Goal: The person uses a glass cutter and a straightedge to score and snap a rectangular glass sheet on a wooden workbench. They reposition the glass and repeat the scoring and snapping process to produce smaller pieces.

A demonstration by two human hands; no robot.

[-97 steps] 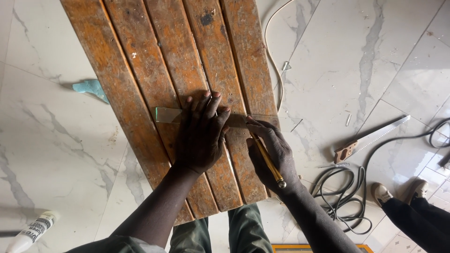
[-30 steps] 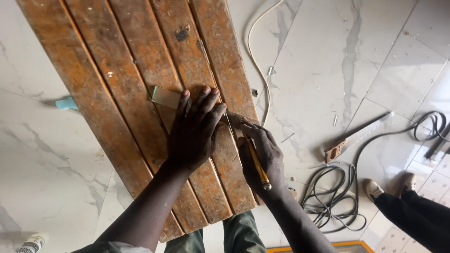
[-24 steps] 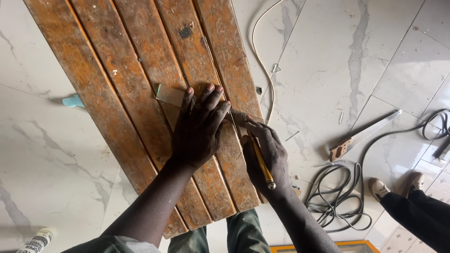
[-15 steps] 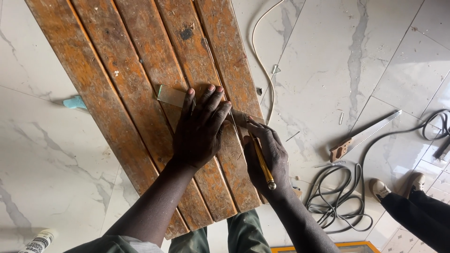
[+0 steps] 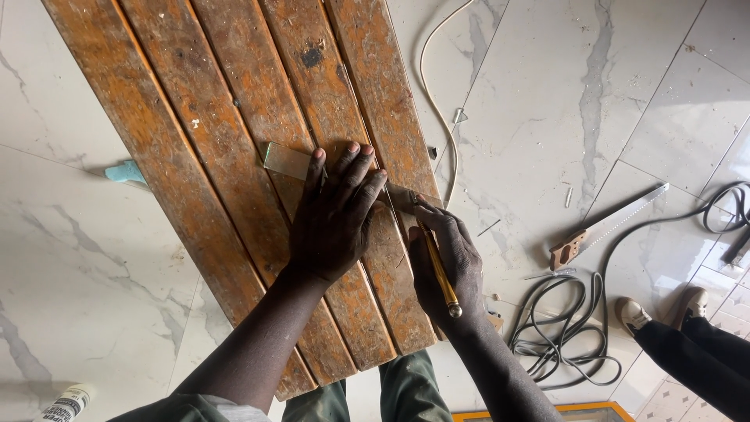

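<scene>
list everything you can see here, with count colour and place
wooden board: 1, worn orange-brown slats, on the floor
glass strip: 1, clear, on the board under the left hand
brass tool: 1, yellow, in the right hand
handsaw: 1, wooden handle, floor at right
cable coil: 1, black, floor at lower right
white cord: 1, beside the board
tube: 1, white, bottom left
other person's shoes: 2, pale, right edge
left hand: flat on the glass
right hand: gripping the tool
</scene>
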